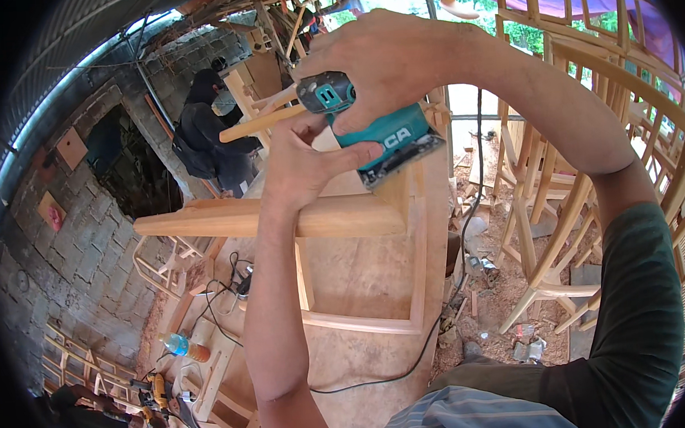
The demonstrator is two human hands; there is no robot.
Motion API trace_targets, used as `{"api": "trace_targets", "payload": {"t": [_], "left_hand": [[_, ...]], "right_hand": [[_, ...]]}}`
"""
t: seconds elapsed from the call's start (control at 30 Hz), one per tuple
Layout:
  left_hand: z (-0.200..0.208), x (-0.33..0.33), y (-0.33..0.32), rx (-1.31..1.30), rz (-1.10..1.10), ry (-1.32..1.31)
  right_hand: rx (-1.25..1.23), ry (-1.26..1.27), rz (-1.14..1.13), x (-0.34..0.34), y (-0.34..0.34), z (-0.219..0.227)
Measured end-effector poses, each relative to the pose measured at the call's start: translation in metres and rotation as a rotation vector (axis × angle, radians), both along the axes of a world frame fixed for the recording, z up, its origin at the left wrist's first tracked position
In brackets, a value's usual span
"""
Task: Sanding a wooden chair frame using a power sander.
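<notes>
A teal and black power sander (400,137) is tilted on its side above the chair-like wooden frame (343,216), its dark flat pad facing down and right. My right hand (384,62) wraps over the sander's black-topped body from above. From the lower left, my left hand (300,165) reaches to the sander, thumb pressed along its teal side; its other fingers are partly hidden behind. Pale, smooth wood makes up the frame, with a thick rail under my left wrist and thinner bars below, on a plywood work surface (360,366).
A black cord (477,174) hangs at the right. Several wooden chair frames (563,224) stand there over shavings. On the left lie an orange-filled bottle (184,346) and a yellow drill (159,390). One co-worker (204,136) stands at the back, another (89,426) at lower left.
</notes>
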State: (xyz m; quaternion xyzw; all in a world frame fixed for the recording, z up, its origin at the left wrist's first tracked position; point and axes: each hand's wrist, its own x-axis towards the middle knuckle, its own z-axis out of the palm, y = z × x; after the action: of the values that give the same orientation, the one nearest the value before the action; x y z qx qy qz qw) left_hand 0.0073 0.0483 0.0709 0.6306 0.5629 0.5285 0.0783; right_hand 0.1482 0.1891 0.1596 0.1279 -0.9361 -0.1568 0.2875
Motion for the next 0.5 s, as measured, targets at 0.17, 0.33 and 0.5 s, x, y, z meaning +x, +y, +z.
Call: {"api": "trace_targets", "payload": {"t": [0.17, 0.33, 0.5], "left_hand": [[-0.004, 0.0, 0.001, 0.081, -0.047, -0.004], [-0.001, -0.002, 0.002, 0.019, -0.021, 0.033], [-0.005, 0.0, 0.003, 0.025, -0.061, -0.035]], "right_hand": [[0.002, -0.079, -0.07, 0.002, -0.008, 0.005], [-0.06, -0.081, -0.057, 0.01, -0.016, 0.008], [-0.131, -0.056, -0.044, 0.013, -0.012, 0.002]]}}
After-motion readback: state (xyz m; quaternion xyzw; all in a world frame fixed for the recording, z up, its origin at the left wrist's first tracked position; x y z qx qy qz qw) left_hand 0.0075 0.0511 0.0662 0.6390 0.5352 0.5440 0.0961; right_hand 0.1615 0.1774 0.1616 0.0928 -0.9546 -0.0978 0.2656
